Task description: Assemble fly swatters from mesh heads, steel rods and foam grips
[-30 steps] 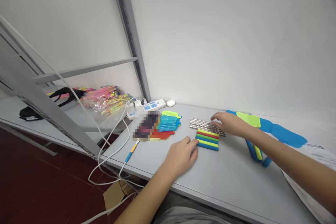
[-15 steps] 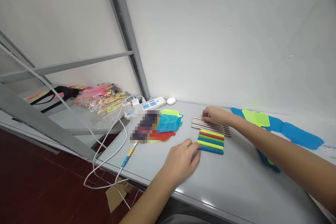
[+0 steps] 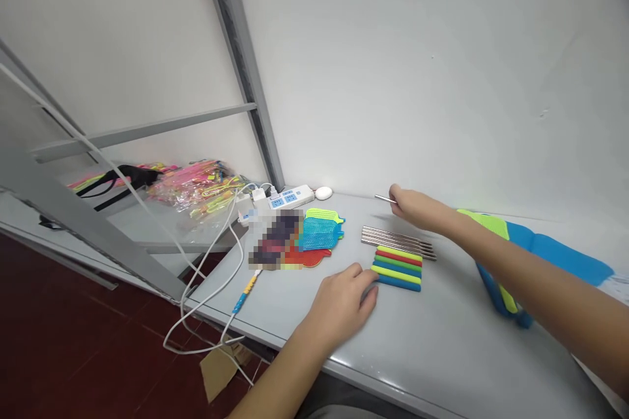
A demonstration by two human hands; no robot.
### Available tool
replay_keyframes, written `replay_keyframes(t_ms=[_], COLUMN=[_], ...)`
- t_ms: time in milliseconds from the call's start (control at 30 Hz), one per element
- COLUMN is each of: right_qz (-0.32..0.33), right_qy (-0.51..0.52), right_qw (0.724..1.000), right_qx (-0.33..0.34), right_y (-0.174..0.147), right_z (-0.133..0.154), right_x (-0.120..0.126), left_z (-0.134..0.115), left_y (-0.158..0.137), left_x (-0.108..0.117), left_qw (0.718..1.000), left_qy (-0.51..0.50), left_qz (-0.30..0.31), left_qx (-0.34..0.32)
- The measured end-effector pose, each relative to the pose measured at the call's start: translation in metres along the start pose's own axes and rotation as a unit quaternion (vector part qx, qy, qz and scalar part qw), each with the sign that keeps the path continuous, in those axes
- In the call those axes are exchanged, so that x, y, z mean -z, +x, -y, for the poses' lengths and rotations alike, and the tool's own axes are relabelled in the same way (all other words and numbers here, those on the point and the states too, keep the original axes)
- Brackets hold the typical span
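The right hand point(image 3: 405, 205) grips one metal rod point(image 3: 383, 198), which projects from its fingers toward 9 o'clock. Additional metal rods point(image 3: 393, 238), count unclear, lie at its 6 o'clock. Six coloured tubes point(image 3: 399, 268) lie at 2 o'clock from the left hand point(image 3: 345, 300), thumb and index parted.

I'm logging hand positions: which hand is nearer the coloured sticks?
Left. The left hand touches the coloured sticks at their left end; the right hand is farther, beyond the metal rods, holding another rod.
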State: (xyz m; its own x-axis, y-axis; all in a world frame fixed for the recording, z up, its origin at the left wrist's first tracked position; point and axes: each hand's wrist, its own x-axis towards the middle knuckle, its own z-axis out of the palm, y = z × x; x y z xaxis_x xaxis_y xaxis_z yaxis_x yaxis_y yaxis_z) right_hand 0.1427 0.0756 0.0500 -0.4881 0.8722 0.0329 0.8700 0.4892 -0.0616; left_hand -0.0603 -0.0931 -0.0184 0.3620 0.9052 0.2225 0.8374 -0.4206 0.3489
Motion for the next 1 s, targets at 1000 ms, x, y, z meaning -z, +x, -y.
replay_keyframes(t_ms=[1000], right_qz=[0.081], right_qy=[-0.055], right_qw=[0.988], right_qx=[0.117], right_y=[-0.08], right_z=[0.054], right_x=[-0.025], left_z=[0.005], left_y=[0.003], left_x=[0.0], left_qw=[0.999], left_qy=[-0.042], left_qz=[0.011], left_qx=[0.003])
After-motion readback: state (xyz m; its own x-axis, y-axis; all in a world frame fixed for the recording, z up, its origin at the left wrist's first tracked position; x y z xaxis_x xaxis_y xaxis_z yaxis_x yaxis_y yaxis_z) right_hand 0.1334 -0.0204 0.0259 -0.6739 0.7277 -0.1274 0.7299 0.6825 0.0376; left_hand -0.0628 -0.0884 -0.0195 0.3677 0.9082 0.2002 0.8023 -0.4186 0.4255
